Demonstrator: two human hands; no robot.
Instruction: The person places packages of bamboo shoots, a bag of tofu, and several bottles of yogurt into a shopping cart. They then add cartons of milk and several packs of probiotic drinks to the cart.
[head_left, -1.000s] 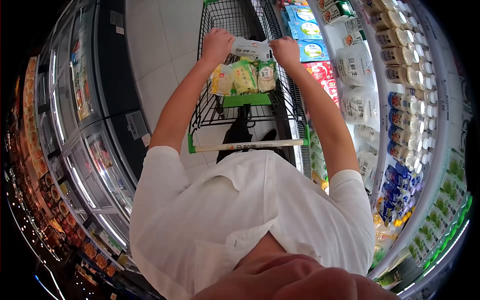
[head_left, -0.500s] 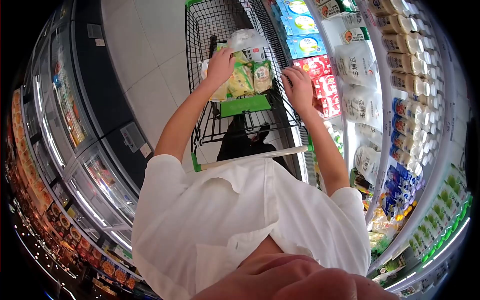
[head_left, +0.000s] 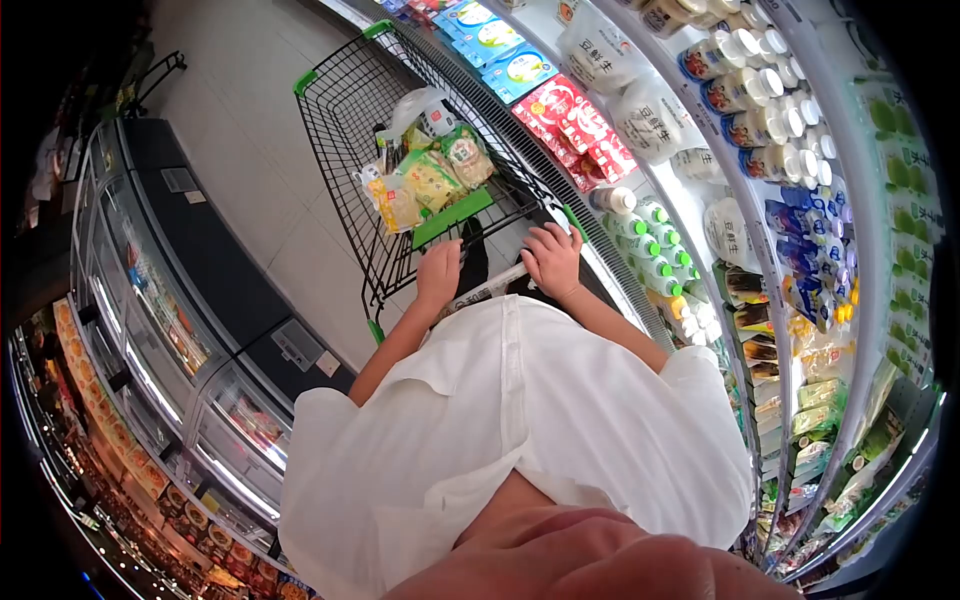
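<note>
My left hand (head_left: 438, 275) lies over the left part of the shopping cart handle (head_left: 490, 290), fingers bent forward across it. Farther along the same bar, near its green right end, my right hand (head_left: 553, 260) has its fingers curled over the top. The black wire shopping cart (head_left: 335, 150) stands in front of me, angled to the left. Inside it are several packaged foods: a yellow-green bag (head_left: 432, 178), a round-topped pack (head_left: 466, 157), a pale bag (head_left: 394, 204) and a clear plastic bag (head_left: 415, 104). A green panel (head_left: 452, 218) sits at the near end of the basket.
Along the right runs a chilled shelf with red cartons (head_left: 572, 125), blue boxes (head_left: 518, 70), green-capped bottles (head_left: 650, 245) and white bags (head_left: 650, 120). Glass-topped freezers (head_left: 160, 290) line the left side. Tiled floor (head_left: 230, 100) lies between them.
Both hands have come back from over the basket and the shelf side onto the cart handle. The cart now points more to the left, and the view has turned with more bottles showing.
</note>
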